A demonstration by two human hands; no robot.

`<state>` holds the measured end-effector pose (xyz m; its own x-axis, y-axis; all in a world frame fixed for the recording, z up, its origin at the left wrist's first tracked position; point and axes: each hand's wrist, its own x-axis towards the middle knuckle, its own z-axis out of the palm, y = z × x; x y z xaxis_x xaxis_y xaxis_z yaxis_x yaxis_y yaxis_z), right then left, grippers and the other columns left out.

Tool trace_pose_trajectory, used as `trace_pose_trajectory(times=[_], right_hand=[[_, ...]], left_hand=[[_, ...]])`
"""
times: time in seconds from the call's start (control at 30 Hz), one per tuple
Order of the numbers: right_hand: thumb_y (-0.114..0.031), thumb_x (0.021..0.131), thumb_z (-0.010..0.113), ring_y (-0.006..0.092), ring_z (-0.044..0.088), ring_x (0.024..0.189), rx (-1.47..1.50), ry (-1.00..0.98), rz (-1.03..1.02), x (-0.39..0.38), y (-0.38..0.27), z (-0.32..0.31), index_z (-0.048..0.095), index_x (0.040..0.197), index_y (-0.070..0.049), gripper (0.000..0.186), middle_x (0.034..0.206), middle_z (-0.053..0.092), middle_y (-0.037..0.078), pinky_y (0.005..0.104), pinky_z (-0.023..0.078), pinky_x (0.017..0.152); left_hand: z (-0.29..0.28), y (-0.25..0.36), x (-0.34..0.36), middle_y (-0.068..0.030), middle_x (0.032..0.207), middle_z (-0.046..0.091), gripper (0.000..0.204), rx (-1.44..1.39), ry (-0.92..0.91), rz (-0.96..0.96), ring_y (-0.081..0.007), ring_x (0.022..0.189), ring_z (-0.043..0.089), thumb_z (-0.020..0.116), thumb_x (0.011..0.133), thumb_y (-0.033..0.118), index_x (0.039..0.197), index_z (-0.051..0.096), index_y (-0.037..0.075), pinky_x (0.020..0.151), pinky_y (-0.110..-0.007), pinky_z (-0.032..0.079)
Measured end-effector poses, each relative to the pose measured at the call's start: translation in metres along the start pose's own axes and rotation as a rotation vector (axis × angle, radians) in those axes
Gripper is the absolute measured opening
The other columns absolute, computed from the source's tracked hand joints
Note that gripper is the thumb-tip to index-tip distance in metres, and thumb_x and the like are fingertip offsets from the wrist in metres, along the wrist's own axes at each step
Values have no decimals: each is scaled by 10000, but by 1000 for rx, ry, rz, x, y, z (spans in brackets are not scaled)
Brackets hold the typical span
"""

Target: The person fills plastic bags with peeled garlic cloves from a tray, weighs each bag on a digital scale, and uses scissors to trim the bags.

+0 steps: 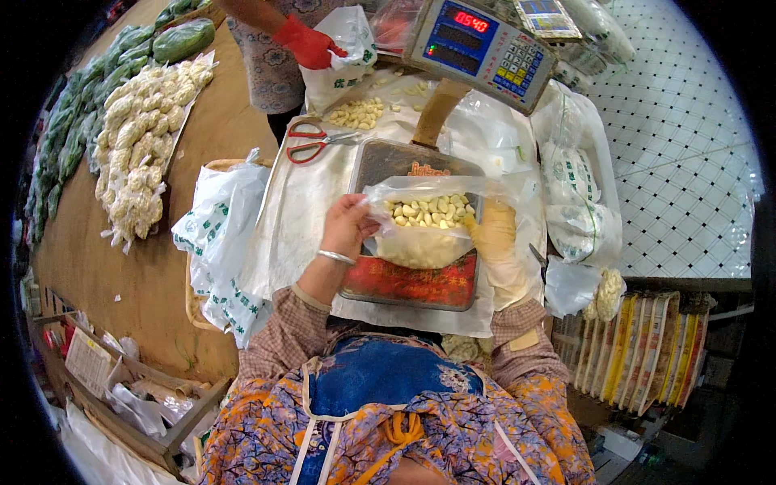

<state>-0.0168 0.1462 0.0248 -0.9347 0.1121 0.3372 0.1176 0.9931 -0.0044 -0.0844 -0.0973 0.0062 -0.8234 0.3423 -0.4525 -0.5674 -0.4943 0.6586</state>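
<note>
A clear plastic bag (424, 252) of peeled garlic cloves (428, 212) lies across the metal pan (380, 279) of a weighing scale, its mouth spread wide. My left hand (349, 225), bare with a bracelet at the wrist, pinches the bag's left edge. At the other end, my right hand (495, 230), in a pale yellow glove, grips the bag's right side, its fingertips against the cloves. Behind the pan, the scale's display (473, 48) tilts on a post, with red digits lit. Loose garlic cloves (356, 113) and red-handled scissors (311, 144) lie on the white cloth (283, 218).
Across the table, a co-worker's red-gloved hand (311, 42) touches a white bag (343, 73). A basket with printed plastic bags (222, 230) stands at left. Further left are netted garlic bulbs (145, 137) and green net bundles (121, 56). Packed bags (574, 178) sit right, above stacked crates (638, 347).
</note>
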Motion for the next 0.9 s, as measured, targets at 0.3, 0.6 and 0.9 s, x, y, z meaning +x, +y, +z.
trace_pose_trajectory(times=[0.3,0.6,0.9], right_hand=[[-222,689,603,341,530,852,420,108,327,9,-9,1,457,1085,-14,470,925,559,180,400,416,761],[-185,738,559,197,560,714,805,-192,425,37,16,-12,572,887,-73,187,800,589,81,310,448,628],[-175,775,533,110,568,688,1573,-473,611,11,197,-39,523,1021,-37,282,825,610,61,217,464,609]], left_hand=[[-11,16,11,23,694,517,116,586,-196,64,-55,611,460,525,810,154,776,530,43,551,-189,382],[12,42,17,29,780,551,80,77,-44,266,-82,635,521,504,830,194,858,511,119,487,-201,415],[-28,12,-8,-15,919,522,220,484,12,414,-70,796,489,460,849,157,1032,480,37,699,-197,403]])
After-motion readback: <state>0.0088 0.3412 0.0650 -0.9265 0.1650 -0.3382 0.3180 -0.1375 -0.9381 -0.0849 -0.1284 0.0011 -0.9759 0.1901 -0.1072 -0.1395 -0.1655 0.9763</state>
